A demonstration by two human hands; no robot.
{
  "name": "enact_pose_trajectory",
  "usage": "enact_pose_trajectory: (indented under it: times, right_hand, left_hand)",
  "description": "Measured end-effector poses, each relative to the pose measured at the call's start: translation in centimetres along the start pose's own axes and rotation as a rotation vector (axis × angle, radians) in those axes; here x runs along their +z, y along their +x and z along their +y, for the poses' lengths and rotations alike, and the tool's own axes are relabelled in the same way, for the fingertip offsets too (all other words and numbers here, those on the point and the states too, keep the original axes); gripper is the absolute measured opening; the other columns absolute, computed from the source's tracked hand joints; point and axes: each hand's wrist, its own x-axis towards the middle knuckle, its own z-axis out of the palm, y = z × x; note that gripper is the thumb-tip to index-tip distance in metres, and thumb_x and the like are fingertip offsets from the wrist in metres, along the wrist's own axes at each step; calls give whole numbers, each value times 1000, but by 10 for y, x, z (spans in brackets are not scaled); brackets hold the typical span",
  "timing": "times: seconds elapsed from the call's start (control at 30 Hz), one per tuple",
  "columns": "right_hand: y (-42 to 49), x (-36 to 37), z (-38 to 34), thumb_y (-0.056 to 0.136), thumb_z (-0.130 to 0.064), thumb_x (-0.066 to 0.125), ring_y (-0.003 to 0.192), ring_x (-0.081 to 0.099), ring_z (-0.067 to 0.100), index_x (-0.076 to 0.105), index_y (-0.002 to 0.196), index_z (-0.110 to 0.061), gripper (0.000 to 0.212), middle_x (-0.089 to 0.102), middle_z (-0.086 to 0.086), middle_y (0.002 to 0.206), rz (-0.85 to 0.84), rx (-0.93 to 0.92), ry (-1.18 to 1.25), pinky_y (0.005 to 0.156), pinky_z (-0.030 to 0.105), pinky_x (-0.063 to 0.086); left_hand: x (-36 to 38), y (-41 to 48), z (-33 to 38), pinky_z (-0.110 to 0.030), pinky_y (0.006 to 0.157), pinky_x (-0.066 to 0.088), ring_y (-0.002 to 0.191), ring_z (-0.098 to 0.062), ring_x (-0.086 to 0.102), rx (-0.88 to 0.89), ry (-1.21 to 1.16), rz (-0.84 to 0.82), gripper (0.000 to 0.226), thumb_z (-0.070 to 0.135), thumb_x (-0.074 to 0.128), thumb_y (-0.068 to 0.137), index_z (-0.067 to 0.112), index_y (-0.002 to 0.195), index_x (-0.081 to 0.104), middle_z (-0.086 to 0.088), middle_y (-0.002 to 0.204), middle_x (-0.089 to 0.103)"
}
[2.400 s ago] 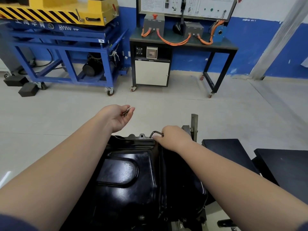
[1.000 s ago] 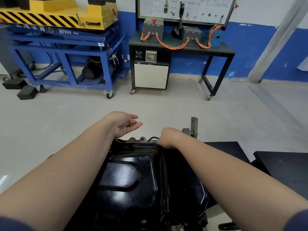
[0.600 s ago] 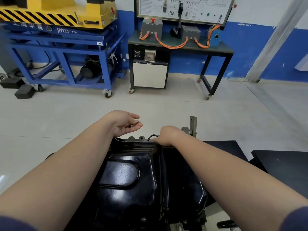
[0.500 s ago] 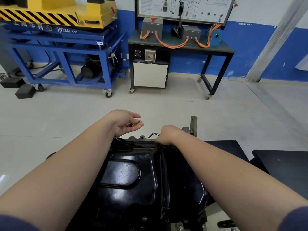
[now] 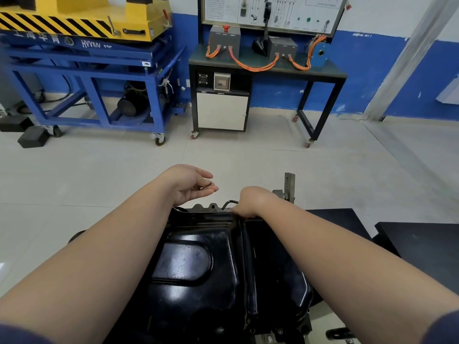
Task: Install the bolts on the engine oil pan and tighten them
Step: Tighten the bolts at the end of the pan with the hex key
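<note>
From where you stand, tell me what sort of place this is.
Probably an automotive training workshop: a black engine oil pan up front, a blue wheeled stand with hazard-striped equipment, and a bench wired with orange cables.

Automotive training workshop: blue wheeled stand [image 5: 87, 78], wiring demo bench [image 5: 268, 68] with orange cables [image 5: 250, 67], tiled floor [image 5: 99, 175]

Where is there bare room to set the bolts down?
Free: the matte black tabletop at right, and the flat central panel of the glossy black metal oil pan. Crowded: the pan's far rim, where the right hand grips a bent metal hex key beside the left hand carrying small metal bolts.
</note>
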Motion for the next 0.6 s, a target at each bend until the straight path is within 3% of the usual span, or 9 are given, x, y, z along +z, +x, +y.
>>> enact_pose_trajectory:
  times: [0.1, 0.23, 0.3, 0.47, 0.53, 0.6]
  right_hand:
    - [-2, -1, 0, 90, -25, 52, 58, 47, 17, 46, 65, -12, 29, 49, 2, 67, -15, 11, -10, 48, 25, 33]
    - [-2, 1, -2, 93, -15, 45, 63, 48, 21, 52, 71, -7, 24, 56, 7, 75, -28, -3, -62, 51, 25, 35]
    - [-1, 3, 1, 92, -12, 44, 56, 45, 18, 48, 65, -9, 27, 50, 5, 66, -19, -3, -61, 48, 24, 32]
    - [2, 8, 6, 91, -26, 48, 66, 49, 22, 44, 61, -13, 33, 46, 0, 62, 43, -13, -30, 57, 26, 36]
    - [1, 6, 6, 89, -37, 53, 64, 48, 20, 42, 60, -15, 38, 46, -1, 62, 62, -28, -43, 54, 26, 34]
    - [1, 4, 6, 87, -32, 56, 58, 46, 17, 43, 60, -14, 35, 47, -1, 61, 66, -27, -45, 48, 25, 30]
  left_hand:
    - [1, -1, -1, -23, 55, 57, 74, -24, 65, -21, 32, -9, 20, -17, 40, 90, -4, 87, 55, -17, 80, 57]
    - [1, -2, 2, -23, 54, 57, 71, -24, 65, -47, 59, -36, 19, -17, 42, 90, -5, 83, 57, -16, 79, 57]
    - [0, -4, 7, -20, 49, 55, 64, -21, 68, -37, 127, -57, 17, -15, 47, 89, -4, 83, 58, -16, 78, 60]
    - [-12, -9, 18, -15, 41, 47, 51, -10, 66, -26, 436, -102, 14, -8, 55, 87, 3, 84, 62, -10, 73, 66]
    - [-18, -9, 20, -14, 38, 43, 47, -8, 63, -33, 538, -112, 11, -4, 59, 86, 5, 83, 64, -7, 72, 68]
    - [-23, -6, 20, -15, 38, 42, 46, -7, 61, -33, 584, -111, 9, -3, 63, 84, 5, 80, 65, -7, 70, 69]
